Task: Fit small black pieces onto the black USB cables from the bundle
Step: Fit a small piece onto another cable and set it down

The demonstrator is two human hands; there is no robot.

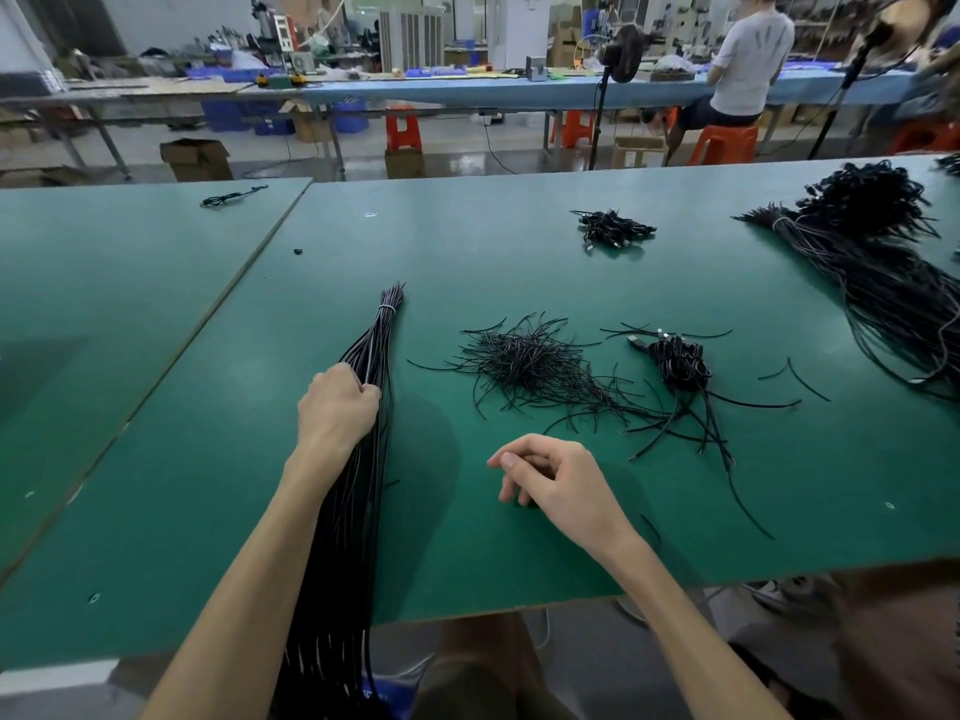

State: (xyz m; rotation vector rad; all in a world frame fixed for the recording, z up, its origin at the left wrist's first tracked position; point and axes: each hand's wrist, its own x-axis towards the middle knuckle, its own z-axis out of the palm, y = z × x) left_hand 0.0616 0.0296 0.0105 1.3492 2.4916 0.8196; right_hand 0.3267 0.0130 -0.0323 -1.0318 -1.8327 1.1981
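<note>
A long bundle of black USB cables (376, 350) lies on the green table (519, 262), tied near its far tip with a pale band and hanging over the near edge. My left hand (337, 405) rests on the bundle's middle, fingers curled around its cables. My right hand (550, 478) hovers low over the table to the right, fingers loosely curled, thumb and forefinger close together; whether it holds a small piece is hidden. A heap of thin short black pieces (530, 363) lies beyond my right hand.
A small coil of cables with USB plugs (678, 361) sits right of the heap. Another small coil (613, 230) lies farther back. A big cable bundle (878, 262) fills the far right. A seated person (743, 70) works at the back bench.
</note>
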